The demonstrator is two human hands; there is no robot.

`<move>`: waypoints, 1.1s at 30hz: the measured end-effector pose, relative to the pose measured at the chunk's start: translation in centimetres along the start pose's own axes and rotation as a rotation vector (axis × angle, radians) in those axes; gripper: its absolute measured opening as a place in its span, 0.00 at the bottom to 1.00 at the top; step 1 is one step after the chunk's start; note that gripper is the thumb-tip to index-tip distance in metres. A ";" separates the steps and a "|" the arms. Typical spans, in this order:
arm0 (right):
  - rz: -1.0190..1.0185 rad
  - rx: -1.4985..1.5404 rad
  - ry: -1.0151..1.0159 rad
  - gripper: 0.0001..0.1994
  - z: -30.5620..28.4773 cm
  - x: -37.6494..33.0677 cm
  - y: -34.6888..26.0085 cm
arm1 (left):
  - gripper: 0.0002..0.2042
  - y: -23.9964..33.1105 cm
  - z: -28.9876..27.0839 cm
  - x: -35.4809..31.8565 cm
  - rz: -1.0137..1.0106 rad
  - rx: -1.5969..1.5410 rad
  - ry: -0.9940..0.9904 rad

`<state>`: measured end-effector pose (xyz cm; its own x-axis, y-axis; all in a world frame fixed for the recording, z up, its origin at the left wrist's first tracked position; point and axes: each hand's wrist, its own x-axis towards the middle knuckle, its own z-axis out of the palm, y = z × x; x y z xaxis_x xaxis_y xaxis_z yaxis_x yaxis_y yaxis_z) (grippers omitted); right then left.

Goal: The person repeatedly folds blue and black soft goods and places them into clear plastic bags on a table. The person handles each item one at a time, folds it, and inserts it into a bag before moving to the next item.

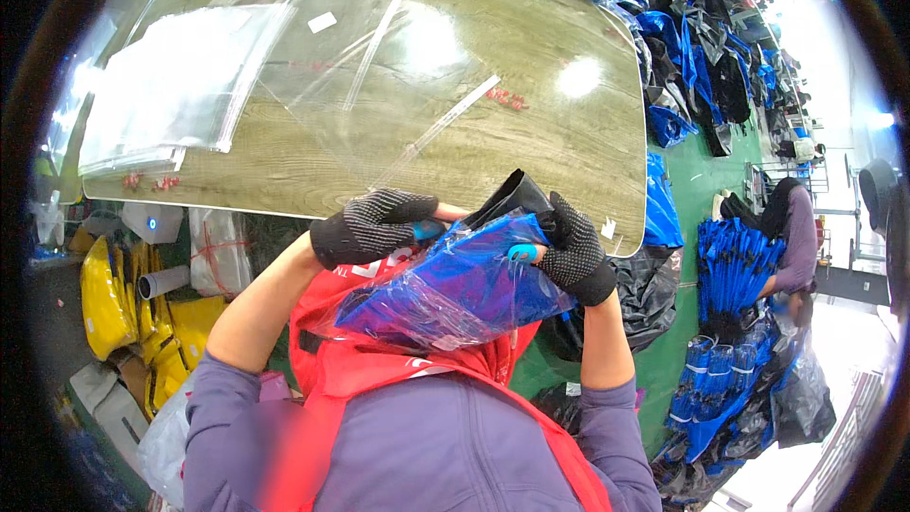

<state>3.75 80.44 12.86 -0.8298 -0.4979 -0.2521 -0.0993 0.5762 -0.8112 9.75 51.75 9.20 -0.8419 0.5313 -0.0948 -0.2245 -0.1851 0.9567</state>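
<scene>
A clear plastic bag [417, 308] with a folded blue-and-black item [464, 261] inside is in front of my chest, at the near edge of the table. The black end [515, 195] of the item sticks up at the top. My left hand [374, 226], in a black dotted glove with bare fingertips, closes on the upper left side of the bag. My right hand [572, 254], gloved alike, grips the upper right side, its thumb pressed on the blue part beside a teal glove edge. Some fingers are hidden behind the item.
The wood-grain table [559, 147] carries a stack of clear plastic bags [171, 85] at the left and loose clear bags [332, 66] in its middle. Blue and black goods [701, 66] are heaped at the right. Yellow items [109, 299] lie lower left. Another person [799, 237] is at the far right.
</scene>
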 end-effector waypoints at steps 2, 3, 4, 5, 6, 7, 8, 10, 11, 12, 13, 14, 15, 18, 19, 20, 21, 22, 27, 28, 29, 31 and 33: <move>-0.004 -0.036 -0.032 0.49 0.1 -0.1 0.2 | 0.19 -0.8 -0.2 0.4 0.108 0.133 -0.024; 0.008 -0.018 -0.041 0.49 0.1 -0.1 0.3 | 0.16 -1.1 -0.3 0.6 0.063 0.147 0.000; 0.022 -0.001 -0.047 0.49 0.2 0.0 0.4 | 0.15 -1.2 -0.4 0.8 0.096 0.139 0.012; 0.037 0.015 -0.052 0.49 0.3 0.0 0.6 | 0.14 -1.3 -0.5 0.9 0.134 0.163 -0.019; -0.008 -0.021 -0.042 0.49 0.3 0.0 0.8 | 0.13 -1.2 -0.5 1.0 0.190 0.166 -0.014; -0.056 -0.056 -0.035 0.49 0.3 0.0 1.0 | 0.10 -1.2 -0.5 1.0 0.272 0.191 -0.034; -0.103 -0.090 -0.030 0.49 0.2 0.0 1.1 | 0.09 -1.0 -0.4 1.0 0.275 0.284 -0.021; -0.137 -0.079 -0.068 0.44 -0.2 0.0 1.1 | 0.07 -0.8 -0.2 1.1 0.339 0.438 0.038; -0.133 -0.083 -0.076 0.41 -0.4 0.0 0.7 | 0.06 -0.7 0.0 1.2 0.353 0.429 0.072; -0.134 -0.090 -0.122 0.38 -0.4 0.2 0.3 | 0.06 -0.6 0.2 1.4 0.368 0.422 0.113; -0.160 -0.168 -0.137 0.36 -0.5 0.3 -0.4 | 0.06 -0.6 0.4 1.6 0.386 0.417 0.144; -0.190 -0.247 -0.190 0.32 -0.5 0.6 -1.2 | 0.06 -0.7 0.7 1.9 0.395 0.419 0.165; -0.217 -0.324 -0.240 0.29 -0.3 1.0 -2.1 | 0.06 -0.7 0.9 2.1 0.318 0.471 0.213; -0.187 -0.470 -0.155 0.28 0.8 2.5 -4.5 | 0.10 -0.4 1.1 2.8 0.303 -0.201 0.440; -0.222 -0.448 -0.128 0.25 1.0 3.1 -4.7 | 0.15 -0.3 1.0 2.7 0.270 -0.164 0.452; -0.184 -0.515 -0.114 0.26 0.9 3.5 -4.6 | 0.20 -0.1 0.8 2.8 0.261 -0.079 0.343; -0.159 -0.272 -0.088 0.27 0.7 3.7 -4.1 | 0.25 0.1 0.6 2.7 0.263 0.114 0.300; -0.235 0.048 -0.139 0.29 0.4 3.7 -3.2 | 0.28 0.3 0.3 2.6 0.286 0.442 0.203; -0.247 0.568 -0.351 0.33 -1.7 -0.4 3.6 | 0.27 0.0 -0.8 2.0 0.134 0.154 0.448; -0.218 0.547 -0.185 0.25 -0.9 -1.3 4.6 | 0.27 -0.4 -1.1 2.1 0.123 0.171 0.465; -0.228 0.563 -0.023 0.24 0.0 -2.0 5.4 | 0.26 -0.8 -1.3 2.2 0.079 0.198 0.499; -0.296 0.428 0.238 0.17 2.0 -2.7 6.3 | 0.24 -1.6 -1.7 2.6 0.224 0.329 0.495; -0.349 0.523 0.378 0.16 3.7 -2.6 6.4 | 0.17 -2.2 -2.2 2.8 0.315 0.457 0.508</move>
<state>7.29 83.02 6.38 -0.9400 -0.2837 0.1894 -0.1955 -0.0070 -0.9807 6.81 51.79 6.25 -0.9803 0.0422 0.1930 0.1972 0.1549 0.9680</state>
